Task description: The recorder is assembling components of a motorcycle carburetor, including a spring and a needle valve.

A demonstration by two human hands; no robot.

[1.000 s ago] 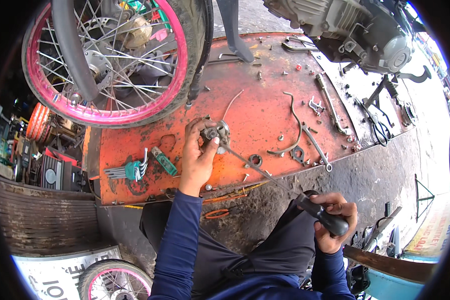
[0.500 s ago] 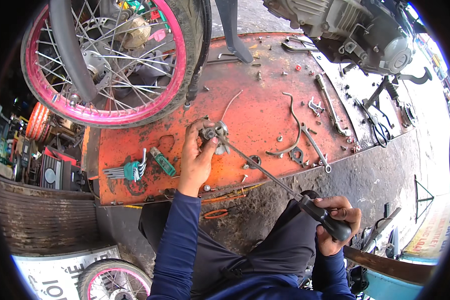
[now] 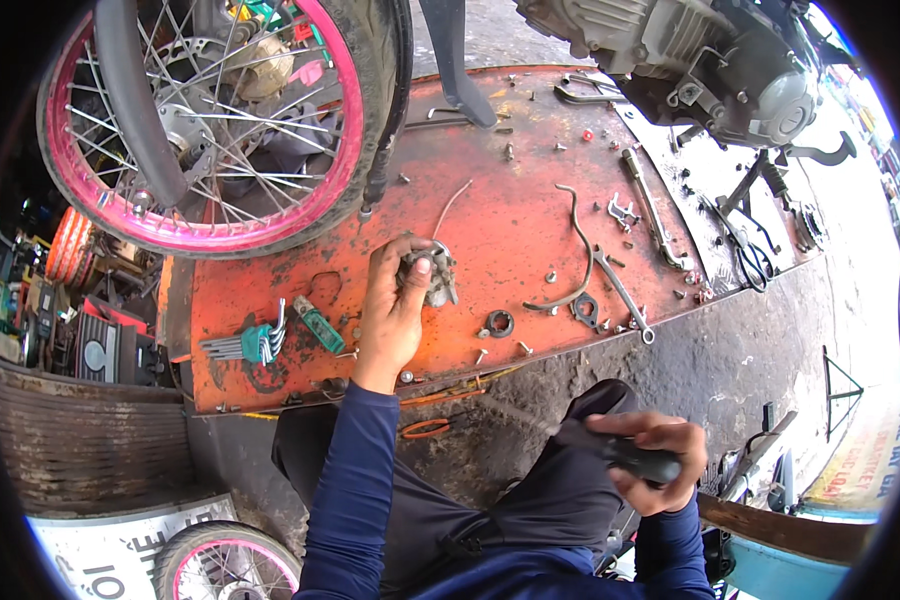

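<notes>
My left hand [image 3: 402,290] pinches a small grey cast-metal part [image 3: 440,276] above the red board, thumb on its face. Its exact kind is hard to make out. In my right hand [image 3: 662,455], over my right thigh, is a screwdriver [image 3: 642,462] with a thick black handle. Its shaft is smeared by motion and points left, apart from the metal part. Behind my left hand, a thin tube [image 3: 451,208] curves up along the board.
The red metal board [image 3: 490,230] bears a hex key set [image 3: 260,342], a green-and-grey block [image 3: 320,325], a bent lever [image 3: 582,240], a wrench [image 3: 625,295] and several loose bolts. A pink-rimmed wheel [image 3: 355,100] overhangs it at left, an engine [image 3: 740,85] at right.
The screwdriver's tip has come away from the metal part, and my right hand has turned it lower and to the left. My left hand still holds the part, now turned differently.
</notes>
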